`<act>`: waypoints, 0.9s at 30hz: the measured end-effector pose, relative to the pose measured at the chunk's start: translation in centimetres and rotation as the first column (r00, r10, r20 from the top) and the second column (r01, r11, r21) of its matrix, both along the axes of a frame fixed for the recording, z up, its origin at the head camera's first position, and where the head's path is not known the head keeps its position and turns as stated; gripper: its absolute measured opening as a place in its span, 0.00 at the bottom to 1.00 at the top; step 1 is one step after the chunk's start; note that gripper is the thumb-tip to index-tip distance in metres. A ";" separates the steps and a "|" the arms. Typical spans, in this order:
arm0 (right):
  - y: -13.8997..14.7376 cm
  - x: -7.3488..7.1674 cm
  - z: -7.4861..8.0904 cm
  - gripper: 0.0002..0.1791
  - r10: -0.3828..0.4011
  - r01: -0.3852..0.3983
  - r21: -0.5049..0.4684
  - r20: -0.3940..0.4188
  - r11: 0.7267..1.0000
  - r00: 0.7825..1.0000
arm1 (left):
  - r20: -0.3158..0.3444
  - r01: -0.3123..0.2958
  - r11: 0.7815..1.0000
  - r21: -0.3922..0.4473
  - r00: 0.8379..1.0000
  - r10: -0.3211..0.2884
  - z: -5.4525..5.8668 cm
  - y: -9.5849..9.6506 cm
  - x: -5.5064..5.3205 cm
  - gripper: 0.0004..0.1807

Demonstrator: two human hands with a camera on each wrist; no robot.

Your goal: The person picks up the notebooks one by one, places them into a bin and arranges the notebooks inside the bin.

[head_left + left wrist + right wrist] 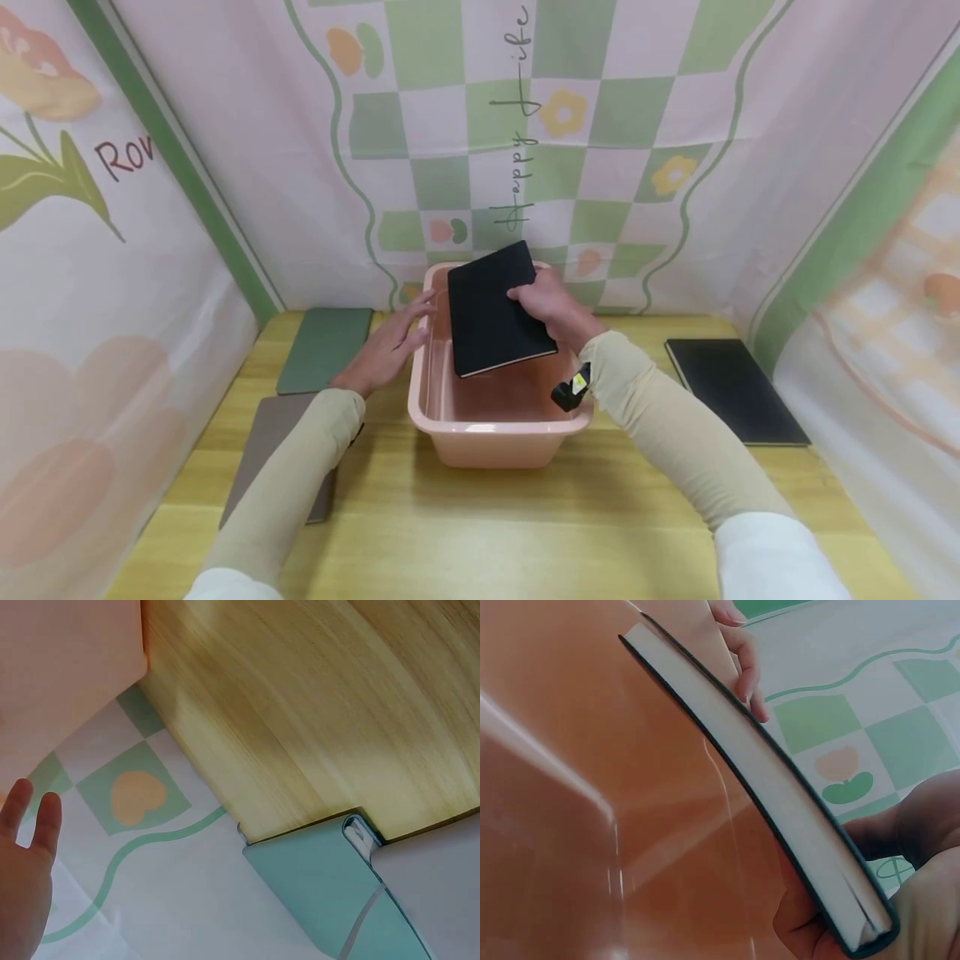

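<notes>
A black notebook [491, 308] is tilted above the pink plastic basin [495, 428], gripped at its right edge by my right hand [553, 304]. The thumb lies on the cover and the other fingers go underneath. In the right wrist view the page edge of the notebook [757, 780] faces the camera, with the basin wall [570, 847] behind it. My left hand [392, 342] is at the basin's left rim, fingers extended, holding nothing. Two of its fingers show at the edge of the left wrist view; whether they touch the rim I cannot tell.
On the left of the wooden table [480, 533] lie a green notebook [324, 346] and a grey-brown notebook [273, 429], partly under my left forearm. Another black notebook [735, 390] lies at the right. Printed cloth [300, 167] walls in the back and sides.
</notes>
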State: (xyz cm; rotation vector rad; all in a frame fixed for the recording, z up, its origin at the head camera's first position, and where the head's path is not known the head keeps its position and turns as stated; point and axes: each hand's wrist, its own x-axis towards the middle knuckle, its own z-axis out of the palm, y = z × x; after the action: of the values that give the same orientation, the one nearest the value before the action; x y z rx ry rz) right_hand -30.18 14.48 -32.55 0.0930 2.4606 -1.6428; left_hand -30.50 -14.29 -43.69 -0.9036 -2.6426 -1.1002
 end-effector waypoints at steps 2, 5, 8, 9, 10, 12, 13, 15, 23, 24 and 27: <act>-0.1 0.0 0.0 0.27 0.004 -0.004 0.011 -0.001 1.000 1.000 | -0.006 0.005 1.000 -0.003 1.000 -0.005 0.0 0.0 0.0 0.25; -0.3 0.0 -0.1 0.29 0.006 -0.006 0.020 0.010 1.000 1.000 | -0.028 0.011 1.000 -0.012 1.000 -0.011 0.0 -0.1 0.0 0.25; -0.6 -0.1 -0.2 0.31 -0.002 0.002 0.022 0.023 1.000 1.000 | -0.052 0.009 1.000 -0.030 0.999 -0.011 0.1 -0.1 0.0 0.26; -0.7 -0.2 -0.2 0.32 -0.006 0.006 0.025 0.024 1.000 1.000 | -0.055 0.007 0.999 -0.036 0.998 -0.009 0.1 0.0 0.0 0.26; -0.8 -0.3 -0.2 0.32 -0.009 0.008 0.027 0.027 1.000 1.000 | -0.056 0.004 0.999 -0.041 0.998 -0.007 0.2 -0.1 0.0 0.26; -1.1 -0.4 -0.2 0.32 -0.013 0.012 0.033 0.033 0.999 0.999 | -0.058 -0.001 0.999 -0.053 0.998 -0.002 0.2 -0.1 0.0 0.26; -1.2 -0.5 -0.2 0.32 -0.014 0.013 0.032 0.034 0.999 0.999 | -0.057 -0.005 0.998 -0.056 0.998 0.002 0.2 -0.1 0.1 0.27; -1.4 -0.5 -0.3 0.30 -0.018 0.017 0.033 0.031 0.999 0.999 | -0.065 -0.011 0.998 -0.062 0.998 0.006 0.3 -0.1 0.1 0.27; -2.0 -0.6 -0.5 0.22 -0.041 0.042 0.082 -0.014 0.996 0.999 | -0.075 -0.017 0.998 -0.058 0.997 0.013 0.4 -0.1 0.0 0.25; -2.0 -0.6 -0.6 0.18 -0.037 0.037 0.097 -0.006 0.995 0.999 | -0.074 -0.017 0.998 -0.059 0.997 0.013 0.4 -0.1 0.0 0.25; -2.2 -0.7 -0.6 0.07 -0.005 0.000 0.158 0.029 0.987 1.000 | -0.067 -0.018 0.998 -0.065 0.998 0.014 0.3 -0.2 0.0 0.25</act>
State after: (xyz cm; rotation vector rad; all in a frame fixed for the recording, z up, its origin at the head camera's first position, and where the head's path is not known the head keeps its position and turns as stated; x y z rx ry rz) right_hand -30.91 12.30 -33.19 0.1409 2.5656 -1.4342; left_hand -30.52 -14.45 -43.35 -0.9130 -2.6407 -0.9675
